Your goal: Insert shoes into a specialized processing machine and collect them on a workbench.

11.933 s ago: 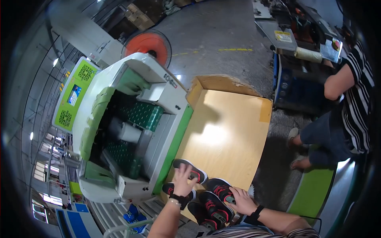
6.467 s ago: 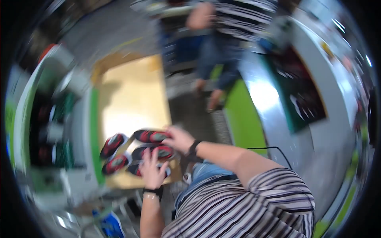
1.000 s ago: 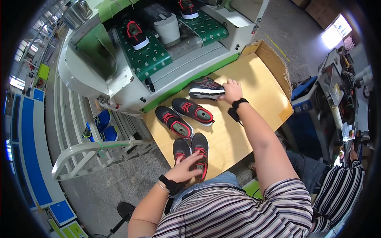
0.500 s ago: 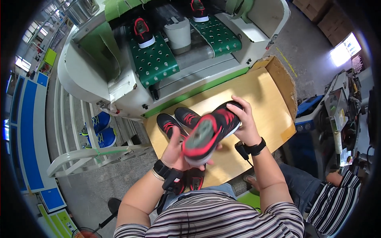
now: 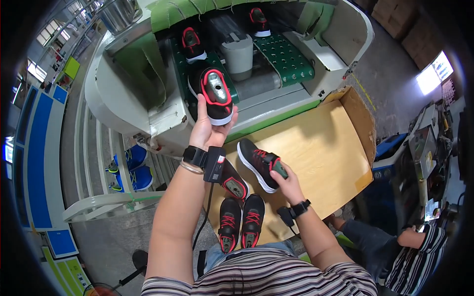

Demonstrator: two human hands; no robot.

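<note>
My left hand [image 5: 212, 130] reaches forward, closed under the heel of a black sneaker [image 5: 218, 109] with red trim, a white sole and a grey-green last inside. That sneaker is over the near end of the left perforated green belt [image 5: 180, 71], toe away from me; whether it touches the belt is hidden. My right hand [image 5: 289, 186] grips a similar sneaker [image 5: 256, 165] by its heel above the tan board [image 5: 316, 163], its toe pointing forward and left. Another sneaker [image 5: 233, 180] lies partly behind my left wrist. Two more sneakers [image 5: 228, 217] stand side by side near my waist.
Farther in on the machine, single sneakers sit on the left belt and the right green belt [image 5: 286, 59], with a grey housing [image 5: 237, 56] between them. Blue shoes [image 5: 138, 177] rest on a white rack at left. A cardboard flap [image 5: 358, 123] edges the board. Another person [image 5: 414, 251] is at lower right.
My hands have separated. The left has moved forward to the left belt with a sneaker; the right has come back lower, gripping another sneaker. The view has shifted slightly.
</note>
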